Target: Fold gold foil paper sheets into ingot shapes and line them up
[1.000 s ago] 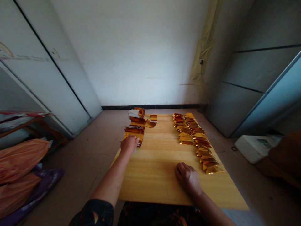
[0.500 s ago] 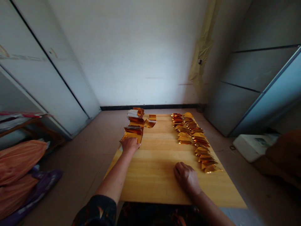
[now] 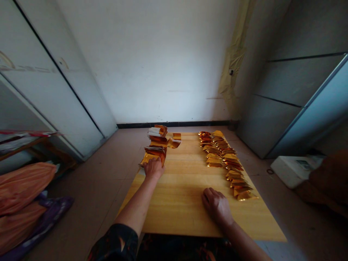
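My left hand (image 3: 153,168) reaches out to the far left of a low wooden board (image 3: 185,197) and pinches the near edge of a gold foil sheet (image 3: 152,157) from a loose pile of gold foil paper (image 3: 159,142). My right hand (image 3: 216,205) rests on the board near its front, fingers curled down with nothing visible in them. A long row of folded gold foil pieces (image 3: 227,163) runs along the board's right side, ending just right of my right hand.
The board lies over a tiled floor. White cupboard doors (image 3: 54,90) stand at the left, grey panels (image 3: 293,94) at the right. Orange and purple bags (image 3: 24,203) lie at the left. A white flat box (image 3: 295,168) sits on the floor at the right.
My left hand has drawn slightly back toward me, lifting the near edge of the gold foil sheet. My right hand has stayed in place.
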A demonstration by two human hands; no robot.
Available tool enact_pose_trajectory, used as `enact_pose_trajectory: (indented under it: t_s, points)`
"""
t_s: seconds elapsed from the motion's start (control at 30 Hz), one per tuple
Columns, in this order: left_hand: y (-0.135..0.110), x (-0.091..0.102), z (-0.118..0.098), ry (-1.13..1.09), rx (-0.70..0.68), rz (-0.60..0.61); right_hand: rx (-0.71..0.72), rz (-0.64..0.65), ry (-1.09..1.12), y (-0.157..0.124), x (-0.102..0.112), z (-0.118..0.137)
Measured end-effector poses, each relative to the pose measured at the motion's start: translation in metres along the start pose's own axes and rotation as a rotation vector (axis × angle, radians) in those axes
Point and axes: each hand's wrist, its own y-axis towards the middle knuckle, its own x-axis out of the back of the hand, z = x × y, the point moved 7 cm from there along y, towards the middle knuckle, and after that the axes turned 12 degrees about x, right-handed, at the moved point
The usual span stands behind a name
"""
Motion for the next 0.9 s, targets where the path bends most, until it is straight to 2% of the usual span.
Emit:
enact_pose_trajectory:
  t_s: [0.3, 0.4, 0.7, 0.9]
  points:
    - [-0.003, -0.006, -0.003, 0.002, 0.034, -0.056, 0.007, -0.001, -0.003, -0.001, -0.001, 0.0]
    - [-0.004, -0.001, -0.001, -0.02, 0.03, -0.078, 0.002, -0.004, -0.007, -0.001, 0.0, 0.0]
    - [0.002, 0.02, 0.005, -0.005, 0.064, -0.041, 0.005, 0.011, -0.007, 0.0, -0.001, 0.0]
    - [0.001, 0.007, 0.003, 0.014, 0.038, 0.009, 0.01, 0.005, -0.002, -0.001, -0.001, 0.0]
